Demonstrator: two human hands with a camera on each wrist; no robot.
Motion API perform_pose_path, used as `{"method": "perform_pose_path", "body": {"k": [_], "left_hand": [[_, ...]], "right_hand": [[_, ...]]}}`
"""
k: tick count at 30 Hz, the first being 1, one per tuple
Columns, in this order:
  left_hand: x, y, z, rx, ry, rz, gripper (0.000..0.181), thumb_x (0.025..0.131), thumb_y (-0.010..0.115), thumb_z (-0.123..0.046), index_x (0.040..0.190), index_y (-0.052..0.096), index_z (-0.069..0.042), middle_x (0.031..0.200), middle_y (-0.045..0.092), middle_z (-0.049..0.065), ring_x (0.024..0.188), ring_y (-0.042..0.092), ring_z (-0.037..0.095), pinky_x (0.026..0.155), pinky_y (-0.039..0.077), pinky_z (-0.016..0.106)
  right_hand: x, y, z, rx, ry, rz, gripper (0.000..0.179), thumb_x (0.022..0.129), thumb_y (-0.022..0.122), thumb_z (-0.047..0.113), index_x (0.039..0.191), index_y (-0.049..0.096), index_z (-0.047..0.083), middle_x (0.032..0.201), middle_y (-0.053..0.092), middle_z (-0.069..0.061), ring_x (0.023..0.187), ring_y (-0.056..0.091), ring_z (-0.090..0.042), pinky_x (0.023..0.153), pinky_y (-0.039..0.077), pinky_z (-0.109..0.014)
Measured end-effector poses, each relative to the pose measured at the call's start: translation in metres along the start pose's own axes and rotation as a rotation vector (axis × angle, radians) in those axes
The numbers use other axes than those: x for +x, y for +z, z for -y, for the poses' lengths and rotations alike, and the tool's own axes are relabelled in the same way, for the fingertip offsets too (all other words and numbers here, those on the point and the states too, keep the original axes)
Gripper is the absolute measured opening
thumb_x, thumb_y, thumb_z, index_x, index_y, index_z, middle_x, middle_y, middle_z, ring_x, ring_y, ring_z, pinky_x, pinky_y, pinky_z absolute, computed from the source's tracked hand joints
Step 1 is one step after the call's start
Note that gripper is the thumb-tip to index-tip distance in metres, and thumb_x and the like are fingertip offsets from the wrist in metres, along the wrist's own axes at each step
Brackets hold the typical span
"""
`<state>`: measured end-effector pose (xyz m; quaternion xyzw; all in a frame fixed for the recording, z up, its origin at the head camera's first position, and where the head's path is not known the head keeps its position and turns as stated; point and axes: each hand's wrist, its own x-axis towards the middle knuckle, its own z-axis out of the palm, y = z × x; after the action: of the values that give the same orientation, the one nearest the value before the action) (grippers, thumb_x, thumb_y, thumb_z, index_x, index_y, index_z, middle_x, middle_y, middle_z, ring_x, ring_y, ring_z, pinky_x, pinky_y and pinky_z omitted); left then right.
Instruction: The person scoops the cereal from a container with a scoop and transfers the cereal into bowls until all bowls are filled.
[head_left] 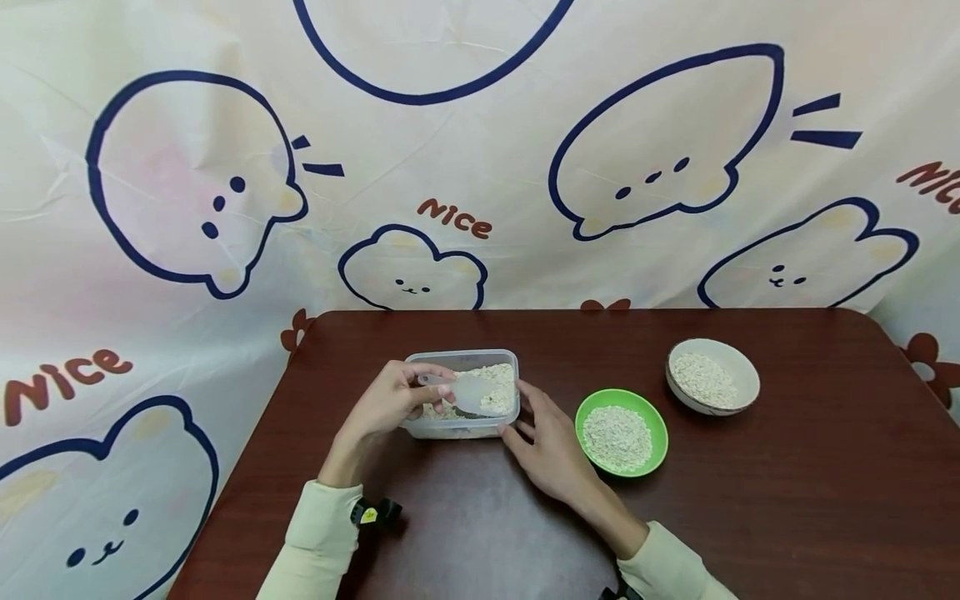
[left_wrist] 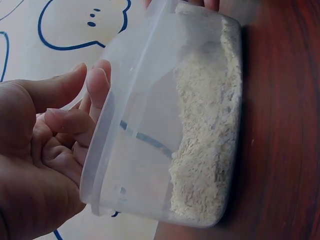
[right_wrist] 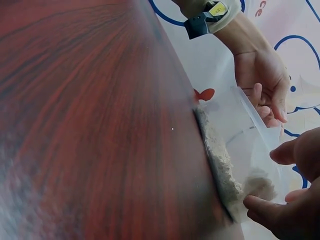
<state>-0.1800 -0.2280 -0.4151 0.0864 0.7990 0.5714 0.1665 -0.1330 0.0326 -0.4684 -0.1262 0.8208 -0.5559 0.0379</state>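
Observation:
A clear plastic container [head_left: 461, 427] partly filled with pale flakes like oats [left_wrist: 200, 150] sits on the table. My left hand [head_left: 390, 396] pinches the handle of a translucent white scoop [head_left: 471, 390], whose bowl is inside the container, over the flakes. From the left wrist view the scoop is mostly hidden behind the fingers and container wall. At the container's right end, my right hand [head_left: 551, 442] holds it, thumb by the front corner and fingers along the side. Both the container and my left hand [right_wrist: 265, 80] also show in the right wrist view.
Right of my right hand stands a green bowl [head_left: 660, 437] of pale flakes. Farther back to the right is a white bowl [head_left: 745, 379] with more flakes. The dark red wooden table [head_left: 810, 500] meets a printed cloth [head_left: 517, 167] along its far edge.

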Motion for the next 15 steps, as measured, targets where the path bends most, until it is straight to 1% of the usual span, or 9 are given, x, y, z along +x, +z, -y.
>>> {"method": "perform_pose_path", "body": {"k": [2, 4, 5, 8, 10, 12, 15], "left_hand": [[-0.001, -0.003, 0.0, -0.032, -0.004, -0.011, 0.025, 0.104, 0.067, -0.005, 0.124, 0.071, 0.01, 0.094, 0.077, 0.024, 0.058, 0.052, 0.011, 0.047, 0.031, 0.022], [-0.003, -0.006, 0.001, -0.058, -0.005, -0.019, 0.024, 0.104, 0.068, -0.006, 0.123, 0.071, 0.009, 0.092, 0.078, 0.018, 0.057, 0.051, 0.011, 0.047, 0.032, 0.024], [-0.003, -0.008, 0.001, -0.067, -0.009, -0.024, 0.024, 0.104, 0.068, -0.007, 0.123, 0.071, 0.008, 0.09, 0.078, 0.015, 0.057, 0.05, 0.012, 0.048, 0.032, 0.025], [-0.005, -0.013, 0.002, -0.085, -0.003, -0.044, 0.024, 0.105, 0.067, -0.007, 0.123, 0.071, 0.008, 0.088, 0.078, 0.007, 0.059, 0.054, 0.012, 0.049, 0.034, 0.027], [-0.006, -0.016, 0.003, -0.091, 0.004, -0.057, 0.024, 0.105, 0.066, -0.007, 0.124, 0.07, 0.008, 0.088, 0.079, 0.003, 0.062, 0.056, 0.011, 0.049, 0.035, 0.027], [-0.008, -0.018, 0.003, -0.096, 0.016, -0.073, 0.025, 0.106, 0.064, -0.006, 0.125, 0.07, 0.009, 0.089, 0.079, 0.002, 0.065, 0.059, 0.009, 0.05, 0.037, 0.025], [-0.01, -0.023, 0.004, -0.108, 0.027, -0.096, 0.026, 0.107, 0.063, -0.006, 0.126, 0.069, 0.009, 0.089, 0.08, 0.001, 0.064, 0.057, 0.008, 0.05, 0.038, 0.022]], "right_hand": [[0.0, -0.001, 0.001, 0.009, 0.001, 0.004, 0.068, 0.101, 0.074, 0.011, 0.161, 0.041, 0.002, 0.158, 0.053, -0.021, 0.145, 0.057, -0.036, 0.106, 0.057, -0.038], [0.0, -0.002, 0.002, 0.019, 0.004, 0.005, 0.068, 0.101, 0.074, 0.011, 0.16, 0.042, 0.002, 0.157, 0.053, -0.021, 0.144, 0.058, -0.036, 0.107, 0.056, -0.039], [0.0, -0.003, 0.002, 0.025, 0.007, 0.006, 0.068, 0.101, 0.074, 0.011, 0.16, 0.043, 0.002, 0.157, 0.053, -0.021, 0.145, 0.058, -0.036, 0.108, 0.056, -0.039], [0.0, -0.005, 0.004, 0.031, 0.013, 0.007, 0.068, 0.101, 0.075, 0.013, 0.161, 0.043, 0.003, 0.158, 0.053, -0.019, 0.146, 0.057, -0.036, 0.109, 0.055, -0.039], [0.0, -0.006, 0.004, 0.033, 0.016, 0.007, 0.068, 0.101, 0.075, 0.013, 0.161, 0.043, 0.004, 0.159, 0.052, -0.018, 0.147, 0.056, -0.037, 0.11, 0.054, -0.04], [0.0, -0.007, 0.005, 0.035, 0.017, 0.007, 0.068, 0.101, 0.075, 0.013, 0.161, 0.043, 0.005, 0.16, 0.052, -0.018, 0.148, 0.055, -0.037, 0.11, 0.054, -0.04], [-0.001, -0.008, 0.007, 0.034, 0.021, 0.006, 0.069, 0.101, 0.075, 0.012, 0.161, 0.043, 0.005, 0.16, 0.052, -0.018, 0.148, 0.054, -0.037, 0.111, 0.054, -0.04]]}}
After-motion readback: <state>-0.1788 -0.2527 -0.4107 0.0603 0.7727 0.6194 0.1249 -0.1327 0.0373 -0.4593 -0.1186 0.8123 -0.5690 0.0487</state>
